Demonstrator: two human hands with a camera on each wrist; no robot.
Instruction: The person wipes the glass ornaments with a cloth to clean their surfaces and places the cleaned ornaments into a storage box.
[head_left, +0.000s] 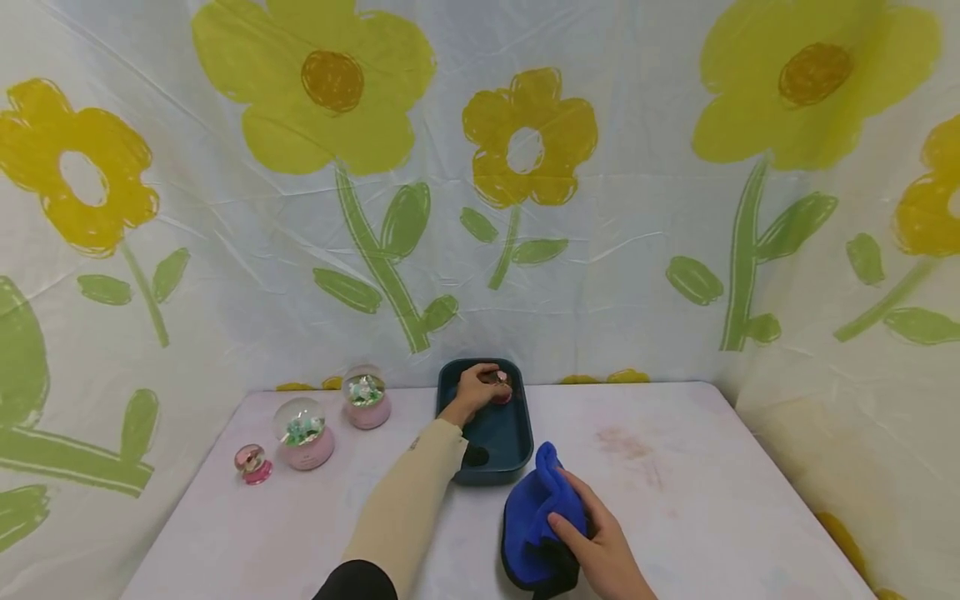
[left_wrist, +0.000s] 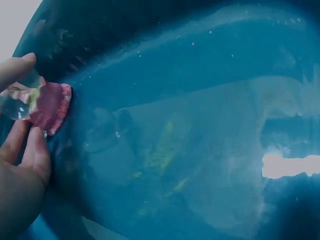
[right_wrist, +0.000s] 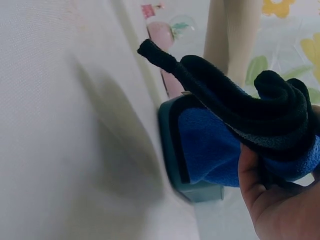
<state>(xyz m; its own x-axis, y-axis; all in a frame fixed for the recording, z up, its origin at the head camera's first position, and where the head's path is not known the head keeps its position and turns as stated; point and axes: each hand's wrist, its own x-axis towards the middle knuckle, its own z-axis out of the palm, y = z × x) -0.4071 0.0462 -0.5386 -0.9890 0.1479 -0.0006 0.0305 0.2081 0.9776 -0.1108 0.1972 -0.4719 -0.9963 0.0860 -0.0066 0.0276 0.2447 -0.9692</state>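
Note:
My left hand [head_left: 474, 390] reaches into the far end of a dark teal tray [head_left: 465, 477] and grips a small snow globe [head_left: 502, 387] by the far wall. In the left wrist view the globe's pink base [left_wrist: 51, 107] shows between thumb and fingers, its clear ball partly hidden by them. Near the front of the table my right hand [head_left: 603, 542] holds a bunched blue cloth [head_left: 536, 508] with black edging, thumb on top. The right wrist view shows the folded cloth [right_wrist: 210, 145] hanging in front of the tray's near end.
Two larger snow globes with pink bases, one nearer [head_left: 306, 435] and one farther [head_left: 366, 398], stand left of the tray. A small pink globe [head_left: 253, 464] sits beside them. Behind the white table [head_left: 637, 500] hangs a flower-printed curtain [head_left: 600, 275].

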